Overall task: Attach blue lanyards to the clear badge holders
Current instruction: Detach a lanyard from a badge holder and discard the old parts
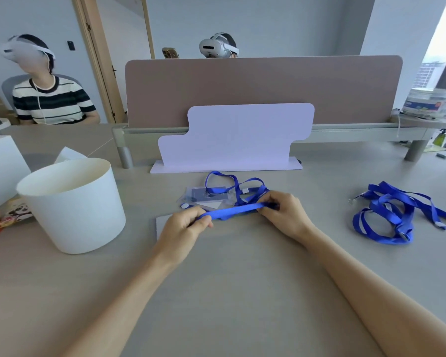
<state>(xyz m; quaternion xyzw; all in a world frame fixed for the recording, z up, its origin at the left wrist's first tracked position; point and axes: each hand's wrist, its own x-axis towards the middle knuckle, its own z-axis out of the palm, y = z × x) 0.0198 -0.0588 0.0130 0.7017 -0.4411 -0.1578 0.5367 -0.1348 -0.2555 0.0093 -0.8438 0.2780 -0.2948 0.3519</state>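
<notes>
A person's left hand and right hand pinch a blue lanyard taut between curled fingers above the desk, with clear badge holders lying just beyond at 12 o'clock. The strap looks light, limp and slippery (probably best gripped near its clip, hidden here); spare lanyards lie at 3 o'clock.
</notes>
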